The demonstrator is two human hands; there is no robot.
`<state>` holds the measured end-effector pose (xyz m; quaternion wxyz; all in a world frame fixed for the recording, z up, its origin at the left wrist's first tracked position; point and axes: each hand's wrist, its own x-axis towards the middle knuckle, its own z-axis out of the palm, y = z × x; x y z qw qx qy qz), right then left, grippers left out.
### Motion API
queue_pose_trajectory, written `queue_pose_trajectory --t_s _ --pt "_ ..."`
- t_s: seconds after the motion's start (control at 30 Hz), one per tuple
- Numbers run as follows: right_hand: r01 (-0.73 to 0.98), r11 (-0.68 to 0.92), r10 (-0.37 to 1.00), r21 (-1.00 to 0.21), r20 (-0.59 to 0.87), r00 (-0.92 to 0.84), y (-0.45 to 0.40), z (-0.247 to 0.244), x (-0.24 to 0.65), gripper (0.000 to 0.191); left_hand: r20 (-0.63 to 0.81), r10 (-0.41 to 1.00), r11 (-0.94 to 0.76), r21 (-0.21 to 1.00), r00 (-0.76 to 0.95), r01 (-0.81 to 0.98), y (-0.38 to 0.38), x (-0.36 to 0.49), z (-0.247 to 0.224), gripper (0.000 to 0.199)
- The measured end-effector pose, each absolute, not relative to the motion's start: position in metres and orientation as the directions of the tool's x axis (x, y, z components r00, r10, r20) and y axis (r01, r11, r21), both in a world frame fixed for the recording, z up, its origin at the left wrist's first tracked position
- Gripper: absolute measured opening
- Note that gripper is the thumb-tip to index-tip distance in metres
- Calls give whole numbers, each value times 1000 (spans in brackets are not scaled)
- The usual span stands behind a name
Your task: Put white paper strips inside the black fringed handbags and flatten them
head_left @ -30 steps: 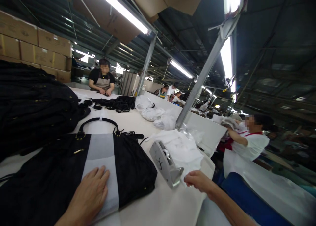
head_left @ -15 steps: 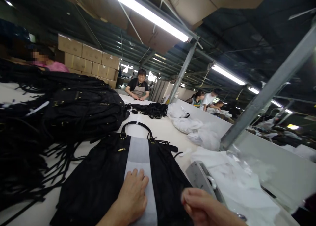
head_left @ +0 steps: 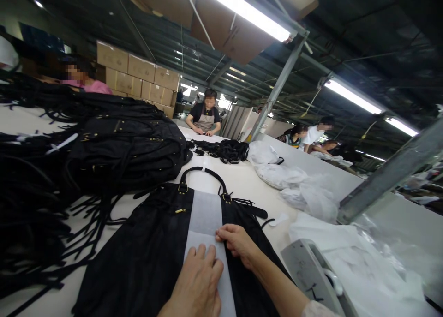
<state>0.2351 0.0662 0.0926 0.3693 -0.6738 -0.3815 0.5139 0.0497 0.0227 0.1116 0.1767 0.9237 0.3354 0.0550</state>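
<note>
A black handbag (head_left: 152,243) lies flat on the table in front of me, its curved handle (head_left: 204,170) pointing away. Down its middle runs a pale whitish paper strip (head_left: 206,211), overlapped partway along. My left hand (head_left: 199,280) rests on the lower part of this strip, fingers stretched out and pressing it. At the strip's right edge, just beyond those fingers, my right hand (head_left: 237,243) has thumb and index finger pinched together. Whatever is in that pinch is too small to make out. To the right stands a grey tape dispenser (head_left: 311,268).
Black bags (head_left: 138,146) are heaped on the left, loose straps (head_left: 86,224) hanging toward me. Farther back lie black straps (head_left: 228,150). White plastic bags (head_left: 308,190) and sheets cover the right side. A co-worker (head_left: 206,116) stands at the far end; a metal post (head_left: 391,178) rises at right.
My right hand has moved left and forward from beside the dispenser to the paper strip's edge. My left hand stays on the strip. The view has shifted slightly left.
</note>
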Motion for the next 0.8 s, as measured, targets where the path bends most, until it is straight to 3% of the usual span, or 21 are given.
queue_pose_trajectory --t_s 0.13,0.3,0.57,0.7,0.8 --pt "177 -380 921 -908 -352 168 64 88 234 25 45 610 -753 344 791 561 23 51 101 53" --pt "261 -287 953 -922 -248 172 63 83 232 25 20 609 -747 351 793 564 26 52 99 58" --pt "545 1 958 -839 156 239 68 68 236 21 19 599 -745 379 801 548 26 50 109 52" --pt "646 0 943 -764 215 255 83 62 247 13 19 589 -756 368 808 542 27 50 105 55" --pt "679 -51 934 -732 206 292 91 61 255 18 35 595 -756 366 803 543 28 52 100 55"
